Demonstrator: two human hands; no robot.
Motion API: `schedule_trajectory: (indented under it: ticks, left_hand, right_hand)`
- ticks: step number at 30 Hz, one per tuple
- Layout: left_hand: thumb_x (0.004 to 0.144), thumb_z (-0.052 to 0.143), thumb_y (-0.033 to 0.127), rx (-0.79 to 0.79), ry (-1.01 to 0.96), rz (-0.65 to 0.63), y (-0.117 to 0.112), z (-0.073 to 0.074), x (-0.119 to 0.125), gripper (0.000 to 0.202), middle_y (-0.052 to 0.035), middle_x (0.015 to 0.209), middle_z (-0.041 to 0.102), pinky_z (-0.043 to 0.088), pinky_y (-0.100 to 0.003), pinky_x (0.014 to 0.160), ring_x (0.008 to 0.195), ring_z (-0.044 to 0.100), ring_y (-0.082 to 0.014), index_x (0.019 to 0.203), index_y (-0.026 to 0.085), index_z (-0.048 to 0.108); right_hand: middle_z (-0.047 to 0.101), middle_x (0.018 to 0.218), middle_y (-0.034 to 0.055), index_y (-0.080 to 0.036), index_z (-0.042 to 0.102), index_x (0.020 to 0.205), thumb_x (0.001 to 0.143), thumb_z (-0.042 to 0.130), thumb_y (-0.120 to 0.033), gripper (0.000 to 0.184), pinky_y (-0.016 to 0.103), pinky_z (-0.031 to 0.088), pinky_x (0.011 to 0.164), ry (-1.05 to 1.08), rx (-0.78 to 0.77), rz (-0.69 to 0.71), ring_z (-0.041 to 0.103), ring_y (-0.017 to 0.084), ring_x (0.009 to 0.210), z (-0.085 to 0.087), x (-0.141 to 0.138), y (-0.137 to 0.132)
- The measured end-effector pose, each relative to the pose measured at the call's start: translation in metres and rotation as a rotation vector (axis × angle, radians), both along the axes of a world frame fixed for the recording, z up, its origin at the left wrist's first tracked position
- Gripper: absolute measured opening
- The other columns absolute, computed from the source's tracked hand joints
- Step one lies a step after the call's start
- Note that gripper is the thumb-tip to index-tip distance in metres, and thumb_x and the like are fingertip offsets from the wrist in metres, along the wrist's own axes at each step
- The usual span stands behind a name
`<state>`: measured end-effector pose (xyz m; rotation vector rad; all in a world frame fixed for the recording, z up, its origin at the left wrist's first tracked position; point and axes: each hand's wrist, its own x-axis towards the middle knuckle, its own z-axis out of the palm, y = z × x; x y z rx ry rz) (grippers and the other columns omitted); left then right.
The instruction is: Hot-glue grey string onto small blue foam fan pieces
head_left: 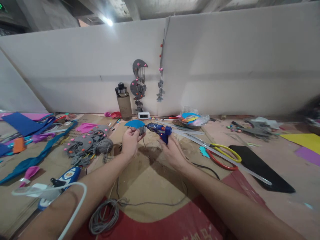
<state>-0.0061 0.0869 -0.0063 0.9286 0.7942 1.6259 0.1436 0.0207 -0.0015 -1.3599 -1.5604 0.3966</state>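
Between the fingers of my left hand (pixel 130 142) is a blue fan-shaped piece of felt (pixel 135 124), with a small grey piece beside it. My right hand (pixel 173 150) is wrapped round the grip of a blue glue gun (pixel 163 132). The gun's nozzle points left, close to the felt; whether they touch I cannot tell. A long clear glue stick (pixel 246 173) runs from the back of the gun down to the right. A thin grey cord (pixel 160 203) curves over the cardboard below my hands.
Scissors (pixel 226 154) with red and yellow handles lie at right, near a black flat object (pixel 265 171). Grey felt pieces and a yarn ball (pixel 104 146) are at left. A bottle (pixel 124 106) stands by the white wall. A coil of grey cord (pixel 104 216) sits in front.
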Motion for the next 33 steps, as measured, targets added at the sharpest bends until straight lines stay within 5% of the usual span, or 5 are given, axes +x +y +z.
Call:
schedule_trajectory:
  ticks: [11,17,22,29,33]
  left_hand:
    - [0.063,0.070,0.018,-0.027,-0.091,-0.034,0.005,-0.002,-0.003,0.026,0.0057,0.061,0.055,0.057,-0.035,0.074,0.058,0.060,-0.0081,0.071,0.017,0.044]
    - [0.062,0.069,0.016,-0.031,-0.128,-0.049,0.007,-0.001,-0.005,0.027,0.0066,0.059,0.053,0.057,-0.035,0.074,0.054,0.056,-0.0060,0.070,0.017,0.044]
    - [0.062,0.069,0.018,-0.002,-0.055,-0.009,0.007,-0.001,-0.002,0.024,0.0066,0.059,0.052,0.057,-0.034,0.072,0.056,0.056,-0.0068,0.069,0.016,0.046]
    - [0.066,0.067,0.026,0.093,0.128,0.025,0.005,0.001,-0.002,0.021,0.0048,0.061,0.054,0.055,-0.034,0.073,0.061,0.060,-0.0110,0.071,0.017,0.049]
    - [0.070,0.063,0.027,0.184,0.370,0.053,0.000,0.007,-0.006,0.015,0.0007,0.065,0.060,0.052,-0.031,0.071,0.067,0.064,-0.0146,0.072,0.017,0.052]
  right_hand:
    - [0.062,0.094,0.0084,-0.018,0.055,0.103,0.080,0.048,-0.034,0.029,0.037,0.044,0.080,0.097,0.011,-0.046,0.056,0.022,0.085,-0.014,0.010,0.015]
    - [0.060,0.066,0.0025,-0.018,0.051,0.089,0.078,0.049,-0.032,0.018,0.028,0.042,0.047,0.200,-0.348,-0.053,0.053,0.015,0.046,-0.015,0.023,0.037]
    - [0.057,0.054,0.0058,-0.017,0.054,0.068,0.077,0.054,-0.035,0.020,0.030,0.041,0.051,-0.021,-0.548,-0.057,0.057,0.019,0.050,-0.007,0.036,0.043]
    - [0.057,0.096,0.0193,-0.015,0.056,0.075,0.077,0.055,-0.029,0.014,0.045,0.038,0.087,-0.469,-0.029,-0.205,0.050,0.030,0.101,0.008,0.021,0.019]
    - [0.057,0.100,0.0114,-0.017,0.047,0.094,0.076,0.054,-0.030,0.023,0.040,0.042,0.086,-0.061,-0.013,0.020,0.053,0.022,0.096,0.013,-0.020,0.025]
